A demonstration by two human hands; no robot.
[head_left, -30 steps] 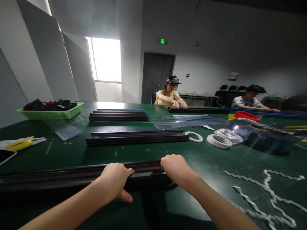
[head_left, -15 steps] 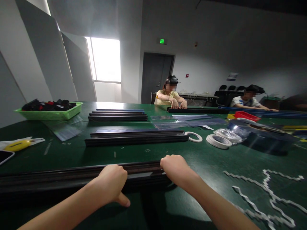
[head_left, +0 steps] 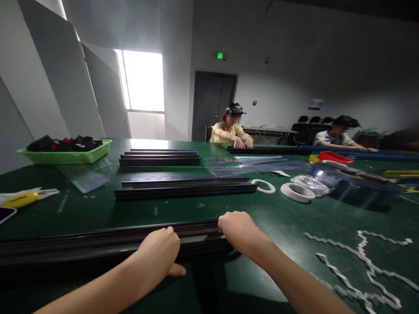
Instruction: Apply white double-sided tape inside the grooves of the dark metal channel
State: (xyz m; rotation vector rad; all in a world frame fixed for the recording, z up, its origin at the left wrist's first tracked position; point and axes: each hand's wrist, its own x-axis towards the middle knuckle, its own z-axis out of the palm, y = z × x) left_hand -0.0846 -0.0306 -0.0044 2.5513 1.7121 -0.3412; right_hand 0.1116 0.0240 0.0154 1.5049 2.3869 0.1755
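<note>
Both the left hand (head_left: pixel 157 255) and the right hand (head_left: pixel 240 230) curl tight over the long black rail (head_left: pixel 81 248) on the worktop (head_left: pixel 281 226).

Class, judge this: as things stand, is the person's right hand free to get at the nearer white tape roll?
Probably yes. The right hand rests on the long black rail, and only bare green table lies between it and the white tape roll.

On the table (head_left: pixel 288 222), nearest: a long rail (head_left: pixel 81 246), lengthwise left to right, left hand (head_left: pixel 157 257) and right hand (head_left: pixel 240 230) on its right end. Behind it, two more rail stacks (head_left: pixel 183 188), one beyond the other. Far left, a basket (head_left: pixel 65 155). Right of the stacks, tape rolls (head_left: pixel 296 192). Near right, paper strips (head_left: pixel 363 266).
</note>
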